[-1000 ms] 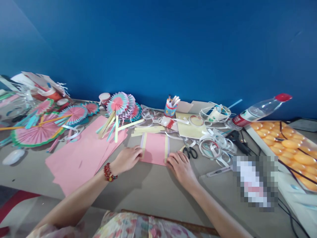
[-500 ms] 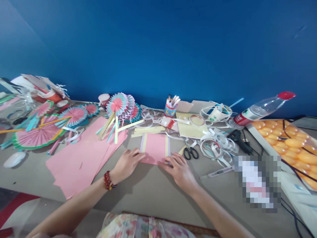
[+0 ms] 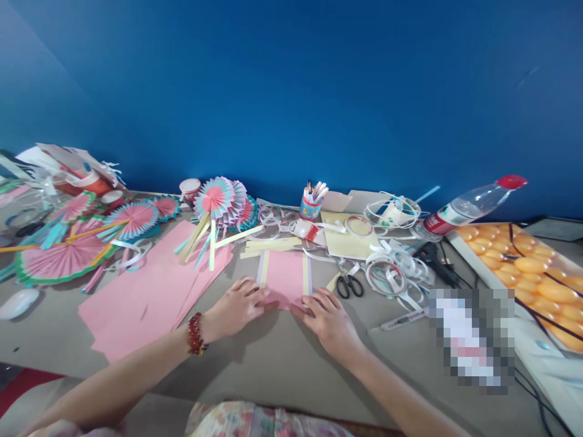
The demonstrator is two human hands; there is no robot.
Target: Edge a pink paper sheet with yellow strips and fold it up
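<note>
A pink paper sheet (image 3: 285,272) lies in front of me on the desk, with pale yellow and lilac bands down its left and right sides. My left hand (image 3: 237,306) pinches its near left corner, fingers bent together. At the near right corner, my right hand (image 3: 328,320) has its thumb and curled fingers on the paper. Between the hands the near edge seems slightly raised; my fingers hide both corners. Pale yellow strips (image 3: 268,245) lie just beyond the sheet. Black-handled scissors (image 3: 349,285) rest to the right of it.
Larger pink sheets (image 3: 136,297) and folded paper fans (image 3: 214,199) lie left. A pen cup (image 3: 311,208) stands behind. To the right are tape rolls (image 3: 385,277), a cutter knife (image 3: 403,320), a glue gun (image 3: 437,264), a tilted-looking plastic bottle (image 3: 469,209) and an orange-patterned box (image 3: 531,267).
Both hands stay at the sheet's near corners, with my fingers curled a little more over the edge. The near edge looks more lifted. The view has shifted slightly.
</note>
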